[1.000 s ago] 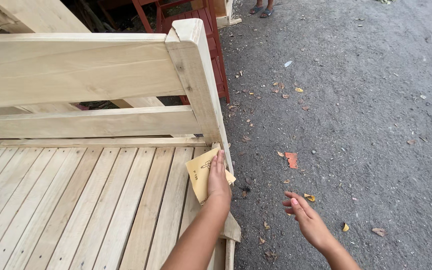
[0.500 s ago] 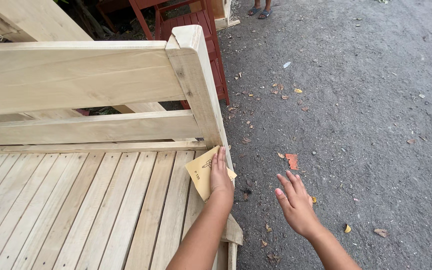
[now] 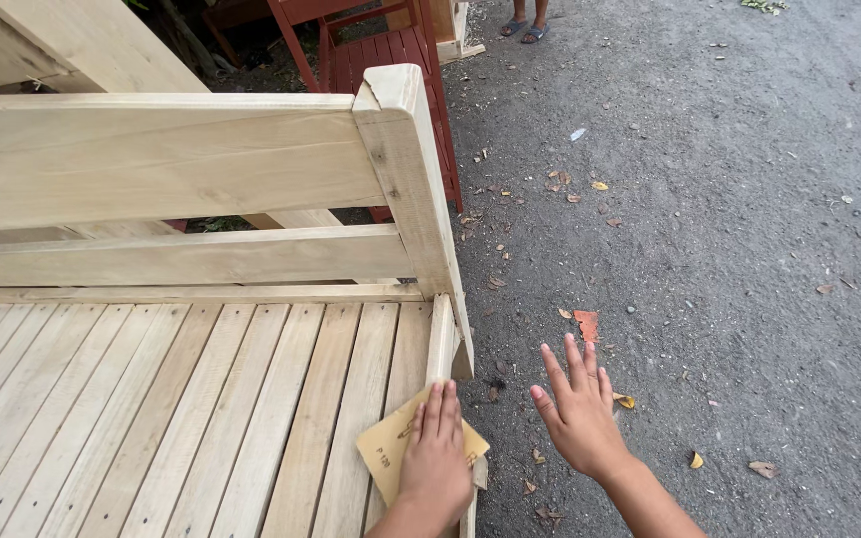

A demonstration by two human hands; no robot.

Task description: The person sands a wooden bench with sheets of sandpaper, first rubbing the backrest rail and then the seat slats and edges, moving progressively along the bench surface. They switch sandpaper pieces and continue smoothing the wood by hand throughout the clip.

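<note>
The left hand (image 3: 437,460) lies flat, palm down, pressing a tan sheet of sandpaper (image 3: 391,450) against the right edge rail (image 3: 439,339) of an unpainted wooden bed frame (image 3: 181,399); the sheet sits at the near end of that rail, partly over the outermost slat, with its corners showing on both sides of the hand. The right hand (image 3: 580,413) hovers beside the frame, above the grey gravel ground (image 3: 729,229), fingers spread wide, holding nothing. The headboard post (image 3: 406,169) stands upright at the frame's far right corner. A red chair (image 3: 371,50) stands behind it. Sandalled feet (image 3: 523,28) of another person appear at the top.
</note>
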